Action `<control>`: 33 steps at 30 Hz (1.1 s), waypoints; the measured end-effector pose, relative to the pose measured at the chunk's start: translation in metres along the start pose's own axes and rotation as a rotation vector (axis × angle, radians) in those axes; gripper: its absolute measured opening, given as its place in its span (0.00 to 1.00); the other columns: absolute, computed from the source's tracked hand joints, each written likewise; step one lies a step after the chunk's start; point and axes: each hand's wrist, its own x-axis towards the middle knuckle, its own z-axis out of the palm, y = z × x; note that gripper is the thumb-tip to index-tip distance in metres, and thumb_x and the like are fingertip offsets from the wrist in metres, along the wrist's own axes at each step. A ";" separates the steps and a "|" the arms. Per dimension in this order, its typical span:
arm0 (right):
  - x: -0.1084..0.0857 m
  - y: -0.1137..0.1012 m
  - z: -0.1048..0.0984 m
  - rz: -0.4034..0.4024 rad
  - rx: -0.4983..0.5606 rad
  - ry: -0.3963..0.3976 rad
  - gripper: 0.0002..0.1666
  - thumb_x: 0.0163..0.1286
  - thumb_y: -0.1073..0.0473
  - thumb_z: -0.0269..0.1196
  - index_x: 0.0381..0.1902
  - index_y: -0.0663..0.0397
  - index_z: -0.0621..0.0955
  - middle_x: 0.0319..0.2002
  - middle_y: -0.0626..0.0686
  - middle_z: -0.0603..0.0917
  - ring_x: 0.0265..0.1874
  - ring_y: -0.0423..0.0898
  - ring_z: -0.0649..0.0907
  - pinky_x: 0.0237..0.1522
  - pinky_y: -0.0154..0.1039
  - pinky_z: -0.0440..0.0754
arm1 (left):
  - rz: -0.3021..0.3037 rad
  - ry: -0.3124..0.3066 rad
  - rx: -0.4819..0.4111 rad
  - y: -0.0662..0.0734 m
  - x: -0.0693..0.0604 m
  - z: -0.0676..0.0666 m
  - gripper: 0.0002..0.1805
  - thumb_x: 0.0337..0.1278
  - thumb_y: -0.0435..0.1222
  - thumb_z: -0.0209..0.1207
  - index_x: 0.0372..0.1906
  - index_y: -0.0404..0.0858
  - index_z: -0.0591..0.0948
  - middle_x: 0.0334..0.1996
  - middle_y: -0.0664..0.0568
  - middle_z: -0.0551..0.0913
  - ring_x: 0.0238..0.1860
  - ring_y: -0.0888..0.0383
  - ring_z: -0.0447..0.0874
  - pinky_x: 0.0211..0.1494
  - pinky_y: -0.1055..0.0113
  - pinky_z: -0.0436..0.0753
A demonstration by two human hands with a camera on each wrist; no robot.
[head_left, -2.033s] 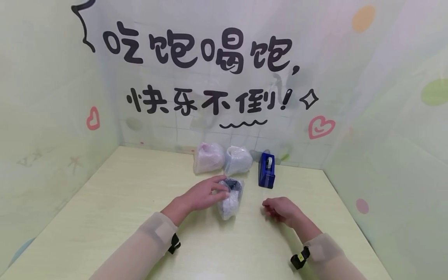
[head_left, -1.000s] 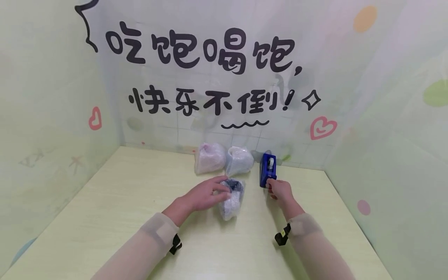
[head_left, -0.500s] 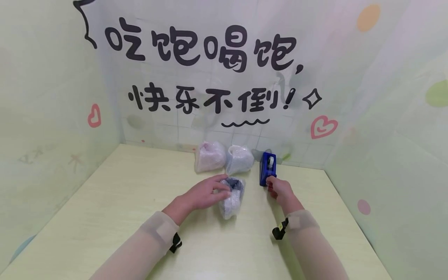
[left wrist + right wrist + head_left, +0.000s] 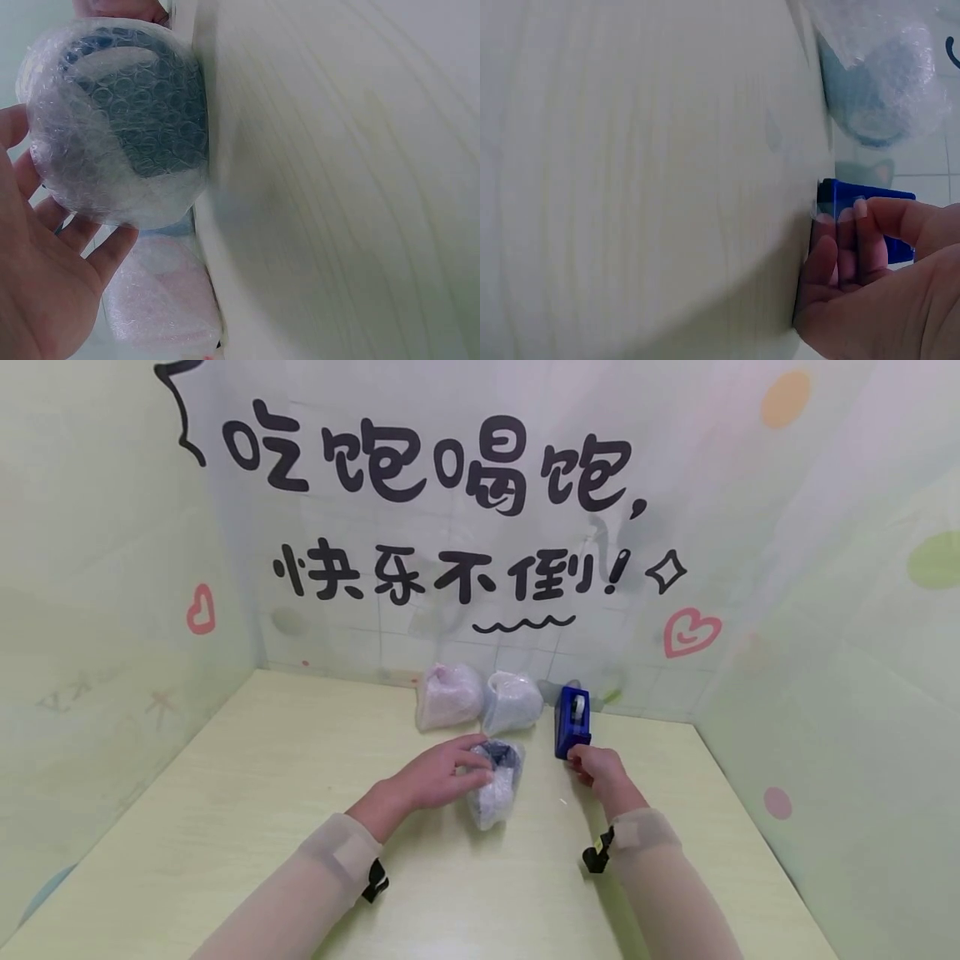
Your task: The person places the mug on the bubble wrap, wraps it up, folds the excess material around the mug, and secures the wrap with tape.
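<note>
My left hand (image 4: pixel 442 772) holds a bubble-wrapped cup-like object (image 4: pixel 495 793), dark blue and white under the wrap. In the left wrist view, its fingers curve along one side of the wrapped object (image 4: pixel 124 124). At the front end of a blue tape dispenser (image 4: pixel 572 718) is my right hand (image 4: pixel 600 768). The right wrist view shows its thumb and index finger pinching a strip of clear tape (image 4: pixel 826 211), with the other fingers curled beneath. Part of the dispenser (image 4: pixel 870 191) is hidden by the hand.
Two more bubble-wrapped objects, one pinkish (image 4: pixel 450 697) and one pale blue-white (image 4: pixel 513 702), stand by the back wall, left of the dispenser. A pale wood table (image 4: pixel 315 752) lies beneath everything. Printed curtain-like walls (image 4: pixel 840 710) close in the back and both sides.
Over two seconds my right hand has moved forward from the tabletop to the front of the tape dispenser. Since half a second ago it has barely shifted. My left hand stays on the wrapped object.
</note>
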 end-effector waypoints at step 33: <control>-0.148 -0.055 0.017 -0.435 0.177 -0.639 0.16 0.87 0.58 0.58 0.41 0.43 0.90 0.43 0.43 0.89 0.45 0.44 0.86 0.59 0.36 0.85 | -0.001 -0.001 0.015 0.001 0.002 0.000 0.22 0.80 0.49 0.59 0.60 0.39 0.91 0.82 0.37 0.71 0.82 0.34 0.70 0.85 0.38 0.68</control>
